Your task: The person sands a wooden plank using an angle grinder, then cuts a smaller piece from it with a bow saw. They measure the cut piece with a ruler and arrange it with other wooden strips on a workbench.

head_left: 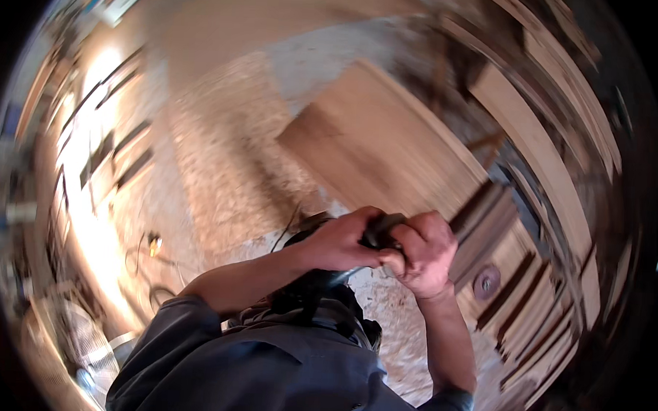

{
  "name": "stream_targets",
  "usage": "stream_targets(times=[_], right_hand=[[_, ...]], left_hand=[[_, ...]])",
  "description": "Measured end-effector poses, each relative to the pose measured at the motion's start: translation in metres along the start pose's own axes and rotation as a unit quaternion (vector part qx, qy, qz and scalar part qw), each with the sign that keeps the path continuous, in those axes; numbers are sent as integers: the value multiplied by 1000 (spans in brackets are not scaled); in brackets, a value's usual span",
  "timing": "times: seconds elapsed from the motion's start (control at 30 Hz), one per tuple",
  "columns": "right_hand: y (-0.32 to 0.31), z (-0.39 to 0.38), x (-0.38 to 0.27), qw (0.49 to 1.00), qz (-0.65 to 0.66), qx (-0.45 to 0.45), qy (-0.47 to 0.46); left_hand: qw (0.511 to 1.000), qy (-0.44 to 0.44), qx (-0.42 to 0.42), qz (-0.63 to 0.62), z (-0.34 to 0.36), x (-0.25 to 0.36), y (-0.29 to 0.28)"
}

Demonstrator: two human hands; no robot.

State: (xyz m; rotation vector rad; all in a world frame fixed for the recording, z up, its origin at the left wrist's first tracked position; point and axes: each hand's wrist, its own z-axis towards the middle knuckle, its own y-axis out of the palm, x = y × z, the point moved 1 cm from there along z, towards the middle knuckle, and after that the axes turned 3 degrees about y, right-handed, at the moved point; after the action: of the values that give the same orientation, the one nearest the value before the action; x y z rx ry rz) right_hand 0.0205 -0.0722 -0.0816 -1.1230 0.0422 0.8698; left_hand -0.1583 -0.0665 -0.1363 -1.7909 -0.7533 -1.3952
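Note:
My left hand (346,239) and my right hand (424,255) meet in front of my body, both closed about a small dark object (379,230). Blur and my fingers hide most of it, so I cannot make out its kind. The right fingers curl over its right side; the left hand grips it from the left. Just beyond the hands lies a wide wooden panel (379,141) with a pale edge. A round, flat, brownish disc (486,282) rests on wood to the right of my right hand.
Long boards (537,148) line the right side, with several dark-edged wooden strips (519,302) nearer me. A rough, speckled sheet (236,143) lies to the left on the floor. Bright light falls along the far left, near a thin cable (140,252). A ribbed, rounded thing (81,334) stands at lower left.

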Motion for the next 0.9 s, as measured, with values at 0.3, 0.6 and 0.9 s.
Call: stream_targets(times=[0.3, 0.6, 0.9], right_hand=[[50, -56, -70, 988, 140, 11, -58], [74, -111, -121, 915, 365, -153, 75], [142, -238, -265, 460, 496, -680, 283]], left_hand=[[960, -172, 220, 28, -140, -6, 57], [863, -103, 481, -113, -292, -28, 118], [583, 205, 727, -299, -446, -21, 181]])
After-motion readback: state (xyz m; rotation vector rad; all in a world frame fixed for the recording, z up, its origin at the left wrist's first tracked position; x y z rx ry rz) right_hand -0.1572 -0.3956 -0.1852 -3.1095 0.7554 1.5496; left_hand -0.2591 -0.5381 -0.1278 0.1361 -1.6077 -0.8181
